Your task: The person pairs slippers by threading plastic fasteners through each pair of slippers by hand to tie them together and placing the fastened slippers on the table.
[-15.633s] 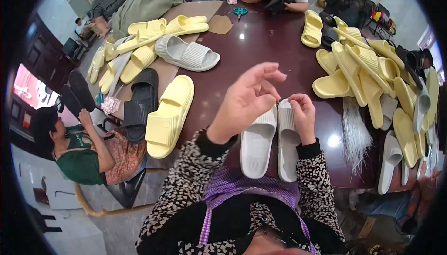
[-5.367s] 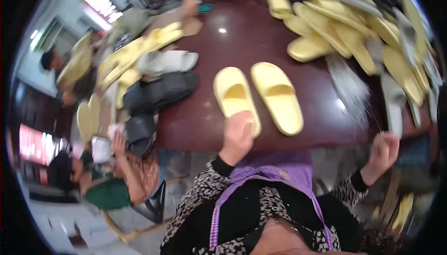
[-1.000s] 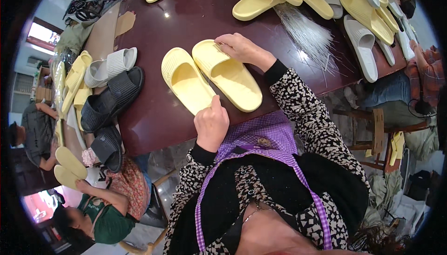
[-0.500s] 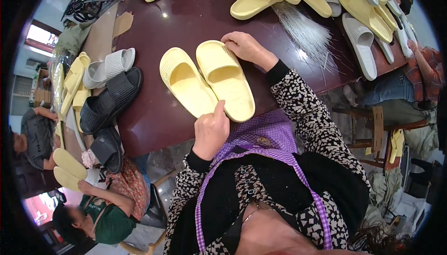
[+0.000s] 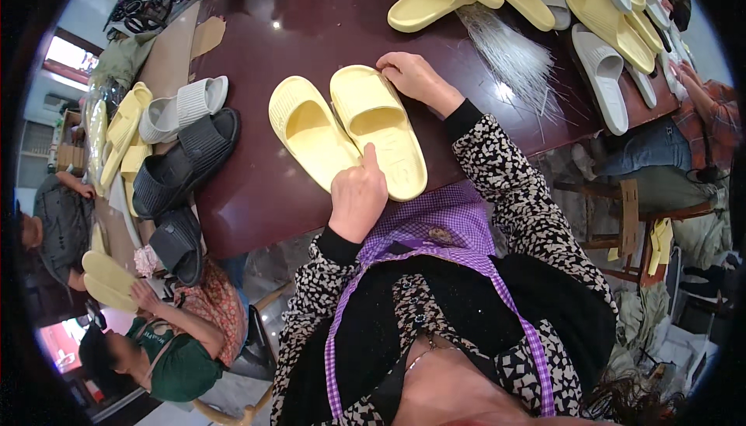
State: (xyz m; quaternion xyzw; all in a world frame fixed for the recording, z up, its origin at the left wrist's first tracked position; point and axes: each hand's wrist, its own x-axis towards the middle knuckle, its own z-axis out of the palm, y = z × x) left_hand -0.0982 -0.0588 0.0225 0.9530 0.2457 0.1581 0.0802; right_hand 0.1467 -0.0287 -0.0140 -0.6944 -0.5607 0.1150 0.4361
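Note:
Two pale yellow slide slippers lie side by side on the dark red table, toes away from me. My left hand point(image 5: 359, 199) is over the heel end of the left slipper point(image 5: 305, 140). One finger stretches forward onto the insole of the right slipper point(image 5: 400, 163); the others are curled, and nothing shows in that hand. At the toe of the right slipper, my right hand point(image 5: 418, 82) has its bent fingers against the outer edge by the strap. Its fingertips are partly hidden.
Grey slippers point(image 5: 200, 98) and black slippers point(image 5: 186, 163) line the table's left edge. A heap of yellow slippers point(image 5: 435, 5) covers the far right, near a bundle of clear thin strips point(image 5: 509, 53). Co-workers sit on the left and right; the left person holds yellow soles point(image 5: 109, 280).
My left hand has moved forward and slightly right, its finger further up the right slipper's insole. The slippers and right hand have barely shifted. The far yellow pair has moved away.

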